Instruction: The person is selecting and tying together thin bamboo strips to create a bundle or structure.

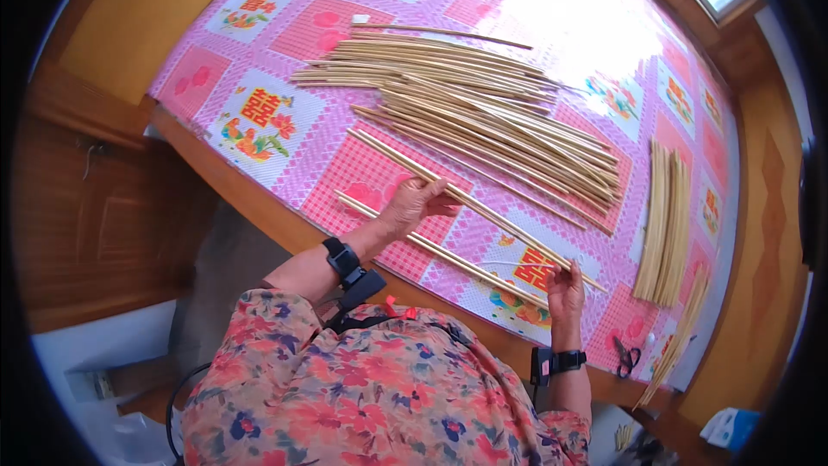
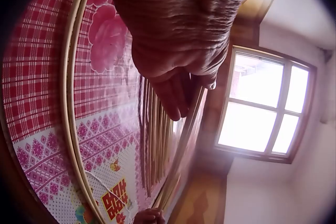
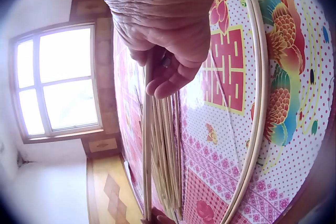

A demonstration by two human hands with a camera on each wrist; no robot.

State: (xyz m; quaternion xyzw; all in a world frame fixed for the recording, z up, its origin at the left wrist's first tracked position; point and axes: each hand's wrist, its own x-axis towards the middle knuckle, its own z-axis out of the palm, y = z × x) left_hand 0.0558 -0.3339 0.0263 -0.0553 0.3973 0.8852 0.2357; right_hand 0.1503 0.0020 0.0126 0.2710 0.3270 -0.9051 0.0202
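Observation:
My left hand (image 1: 419,205) pinches a pair of thin pale sticks (image 1: 496,218) near their middle, and my right hand (image 1: 565,292) grips them close to their right end. In the right wrist view, the thumb and fingers of my right hand (image 3: 163,40) are curled round the held sticks (image 3: 147,145). The left wrist view shows my left hand (image 2: 178,40) on the same sticks (image 2: 181,145). Nearer the table edge, more sticks (image 1: 448,255) lie roughly parallel to the held ones. Beyond my hands spreads a large pile of sticks (image 1: 500,134).
At the right lie a bundle of sticks (image 1: 662,224), a smaller bundle (image 1: 677,341) and dark scissors (image 1: 626,357). A small white object (image 1: 360,19) sits near the far sticks. A patterned cloth (image 1: 194,78) covers the table. A window (image 2: 262,103) stands beyond.

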